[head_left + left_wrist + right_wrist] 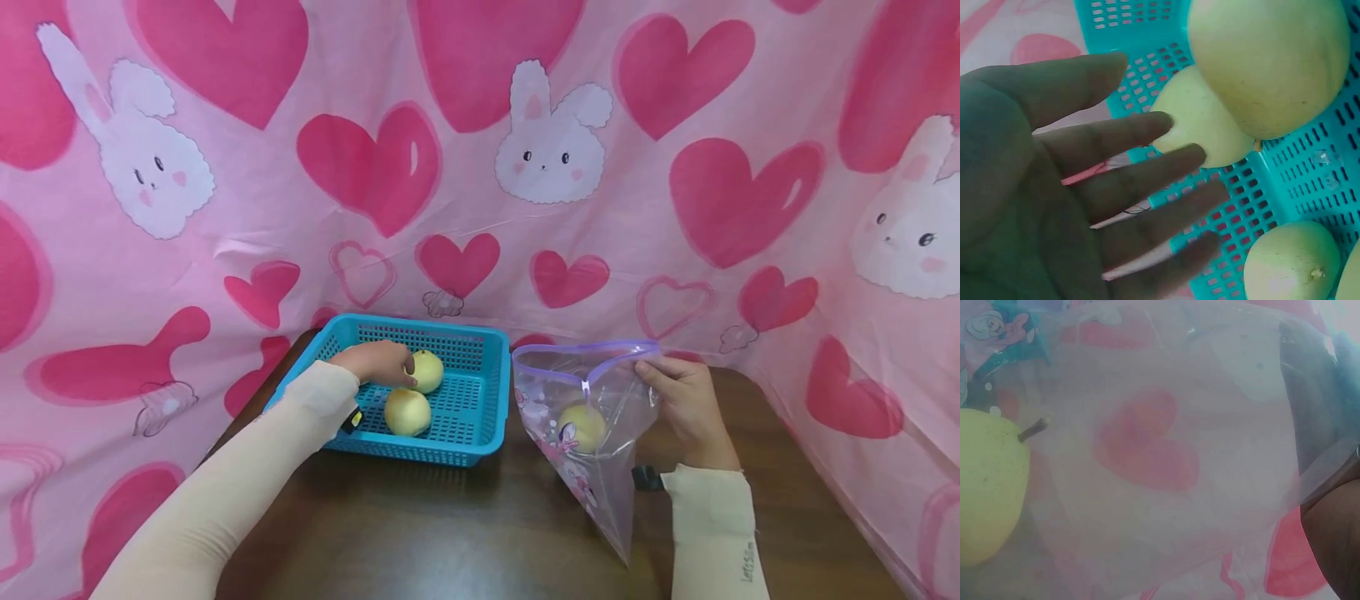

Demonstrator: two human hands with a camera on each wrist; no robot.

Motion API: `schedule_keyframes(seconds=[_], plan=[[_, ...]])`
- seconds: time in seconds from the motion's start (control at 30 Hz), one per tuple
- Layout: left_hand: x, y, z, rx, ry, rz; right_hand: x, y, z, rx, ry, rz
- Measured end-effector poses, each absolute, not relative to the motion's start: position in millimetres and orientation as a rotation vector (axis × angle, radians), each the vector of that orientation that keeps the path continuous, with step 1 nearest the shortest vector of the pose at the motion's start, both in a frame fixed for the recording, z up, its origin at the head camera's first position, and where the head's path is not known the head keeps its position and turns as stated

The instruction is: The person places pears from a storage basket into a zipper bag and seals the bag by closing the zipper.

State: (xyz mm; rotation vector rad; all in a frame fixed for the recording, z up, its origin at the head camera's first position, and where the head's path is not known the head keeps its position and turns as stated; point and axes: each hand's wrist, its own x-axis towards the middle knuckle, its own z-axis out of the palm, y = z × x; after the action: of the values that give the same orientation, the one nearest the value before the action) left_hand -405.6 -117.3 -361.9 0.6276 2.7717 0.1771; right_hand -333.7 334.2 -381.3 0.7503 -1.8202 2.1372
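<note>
A turquoise basket [491,417] stands on the table, with a pear [428,372] at the back and another pear [407,412] in front. My left hand [377,363] reaches over the basket's left side, fingers at the rear pear. In the left wrist view, the left hand's fingers are spread and straight beside a pale pear [1197,119], with a larger pear [1272,62] close to the camera. My right hand [693,408] pinches the rim of a clear zip bag [611,492] with a purple zip edge. Inside the bag hangs a pear [582,428], also seen by its stem in the right wrist view.
The brown wooden table [450,533] lies under the basket and bag. A pink cloth [480,233] with hearts and rabbits stands behind and at both sides. The basket's right rim is close to the bag's left edge.
</note>
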Motion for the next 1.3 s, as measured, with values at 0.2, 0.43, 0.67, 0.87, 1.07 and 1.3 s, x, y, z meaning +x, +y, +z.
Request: schedule_keyframes(seconds=[0.2,0.43,0.67,0.87,1.07,1.3], plan=[[-409,-121,-367,0.590,2.726,0.143,-333,329,-381,0.667,-1.824,2.098],[-416,-117,-369,0.523,2.649,0.121,-334,327,-381,0.647,-1.804,2.094],[-420,-113,-378,0.515,2.571,0.138,-334,329,-382,0.664,-1.802,2.117],[-425,-110,-383,0.491,2.477,0.290,-337,328,-381,0.661,-1.779,2.117],[-425,-107,-383,0.412,2.408,0.370,-339,327,-381,0.641,-1.784,2.114],[-422,-103,-388,0.392,2.349,0.410,-338,327,-383,0.650,-1.779,2.101]])
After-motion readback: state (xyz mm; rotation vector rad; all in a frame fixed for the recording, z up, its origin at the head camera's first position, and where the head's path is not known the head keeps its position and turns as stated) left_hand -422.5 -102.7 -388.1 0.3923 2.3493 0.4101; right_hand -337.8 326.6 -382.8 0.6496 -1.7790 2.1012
